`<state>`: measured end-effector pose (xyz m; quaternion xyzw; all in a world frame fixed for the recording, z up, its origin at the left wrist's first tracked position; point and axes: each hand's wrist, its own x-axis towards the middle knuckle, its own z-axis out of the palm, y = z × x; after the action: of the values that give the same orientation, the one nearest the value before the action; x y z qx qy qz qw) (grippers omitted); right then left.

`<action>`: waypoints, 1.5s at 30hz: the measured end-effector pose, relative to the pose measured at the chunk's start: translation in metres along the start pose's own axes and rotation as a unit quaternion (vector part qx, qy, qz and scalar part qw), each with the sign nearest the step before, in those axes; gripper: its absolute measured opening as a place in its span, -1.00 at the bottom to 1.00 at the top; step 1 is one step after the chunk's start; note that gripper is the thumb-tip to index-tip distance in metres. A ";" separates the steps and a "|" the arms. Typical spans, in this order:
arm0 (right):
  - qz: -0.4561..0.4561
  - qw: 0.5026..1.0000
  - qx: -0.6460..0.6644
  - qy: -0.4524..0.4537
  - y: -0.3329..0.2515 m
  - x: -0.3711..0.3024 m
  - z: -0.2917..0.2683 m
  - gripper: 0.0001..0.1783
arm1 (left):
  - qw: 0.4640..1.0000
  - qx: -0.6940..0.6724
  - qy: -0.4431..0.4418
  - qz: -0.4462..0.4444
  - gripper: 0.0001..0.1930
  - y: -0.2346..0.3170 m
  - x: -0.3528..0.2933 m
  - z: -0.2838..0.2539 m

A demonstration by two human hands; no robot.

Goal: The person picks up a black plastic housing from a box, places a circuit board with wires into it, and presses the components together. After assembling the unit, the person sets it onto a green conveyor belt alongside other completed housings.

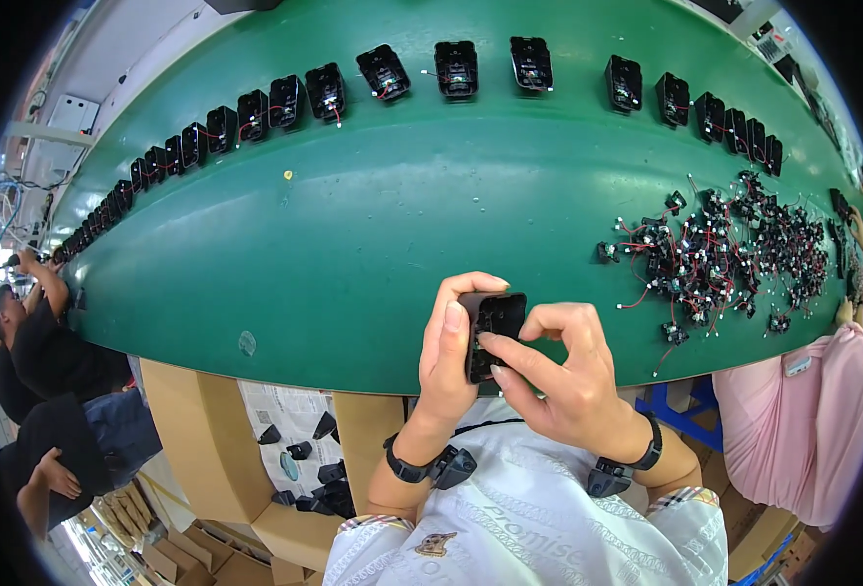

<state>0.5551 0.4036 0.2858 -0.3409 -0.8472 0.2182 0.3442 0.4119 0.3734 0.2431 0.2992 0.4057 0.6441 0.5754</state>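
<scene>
My left hand (445, 342) is wrapped around a black plastic housing (499, 314), held upright over the table's near edge with its hollow side turned toward the right. My right hand (563, 376) has its fingers bent at that hollow; one fingertip reaches inside and the thumb is by the lower rim. A small part seems to sit under the fingertip, but the finger covers most of it. To the right lies a large heap of small black parts (715, 254) with red wires and white connectors.
A long curved row of similar black housings (326, 92) stands along the far side of the green table (383, 225). Below the near edge, an open carton (197, 439) holds several black pieces. People sit at the left, and someone in pink clothing (793, 420) is at the right.
</scene>
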 end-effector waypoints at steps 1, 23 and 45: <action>0.000 1.000 0.000 0.000 -0.002 0.000 -0.002 -0.56 | 1.000 -0.004 0.002 -0.005 -0.53 -0.001 0.000 0.000; 0.429 0.539 0.722 -0.065 0.025 -0.021 -0.013 -0.57 | 0.941 0.319 -0.041 0.104 -0.69 0.020 0.023 0.006; 0.194 0.956 -0.086 0.203 0.160 0.046 -0.212 -0.68 | 0.932 0.335 -0.111 0.084 -0.57 -0.017 0.025 0.004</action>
<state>0.7541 0.5728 0.3508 -0.5639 -0.6928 0.1333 0.4293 0.4202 0.3986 0.2280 0.5769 0.5049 0.4799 0.4265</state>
